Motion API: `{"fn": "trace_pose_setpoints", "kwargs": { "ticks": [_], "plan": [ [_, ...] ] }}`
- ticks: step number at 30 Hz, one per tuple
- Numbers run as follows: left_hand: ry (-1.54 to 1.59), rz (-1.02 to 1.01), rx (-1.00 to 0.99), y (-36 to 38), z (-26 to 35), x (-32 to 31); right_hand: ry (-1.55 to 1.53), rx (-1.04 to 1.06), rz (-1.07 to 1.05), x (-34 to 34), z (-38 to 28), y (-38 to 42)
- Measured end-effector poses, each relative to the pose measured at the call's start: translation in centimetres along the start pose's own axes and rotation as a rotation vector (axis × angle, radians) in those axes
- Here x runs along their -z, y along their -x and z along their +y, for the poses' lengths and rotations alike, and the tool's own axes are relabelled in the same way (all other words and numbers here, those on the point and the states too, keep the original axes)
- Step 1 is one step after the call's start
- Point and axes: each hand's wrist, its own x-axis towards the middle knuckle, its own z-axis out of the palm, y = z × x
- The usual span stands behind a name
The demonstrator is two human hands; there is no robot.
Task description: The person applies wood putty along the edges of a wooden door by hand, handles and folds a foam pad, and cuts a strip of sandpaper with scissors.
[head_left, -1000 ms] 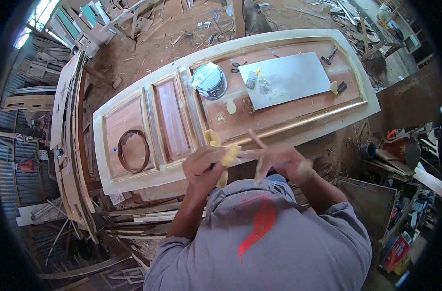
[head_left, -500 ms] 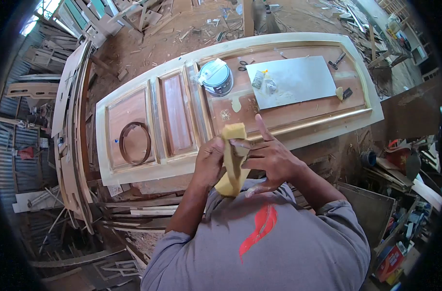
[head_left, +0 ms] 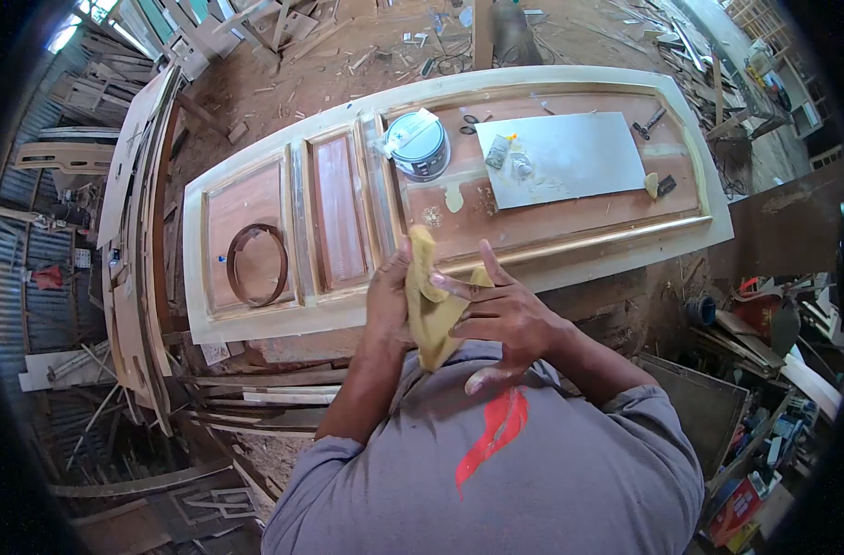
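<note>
Head view: both hands, left (head_left: pixel 390 301) and right (head_left: pixel 505 319), grip yellow sponge (head_left: pixel 431 305); lidded tin (head_left: pixel 417 145) on door (head_left: pixel 552 264).

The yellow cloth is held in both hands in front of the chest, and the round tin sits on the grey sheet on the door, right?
Not quite: in the head view the tin stands on the door's wood, left of the grey sheet. Both hands, left and right, do hold the yellow cloth.
</note>
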Motion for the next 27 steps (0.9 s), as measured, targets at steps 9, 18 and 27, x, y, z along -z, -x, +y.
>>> {"fn": "trace_pose_setpoints", "kwargs": {
  "ticks": [9,18,27],
  "plan": [
    [-0.132,-0.028,-0.069,1.7,1.0,-2.5,-0.02,-0.04,-0.016,0.7,0.6,-0.1],
    [0.113,-0.041,0.028,1.8,2.1,-1.4,-0.271,-0.386,0.548,0.7,2.2,0.5],
    [0.131,-0.234,0.241,1.6,0.2,2.7,-0.639,-0.795,0.699,-2.1,3.3,-1.5]
  ]
}}
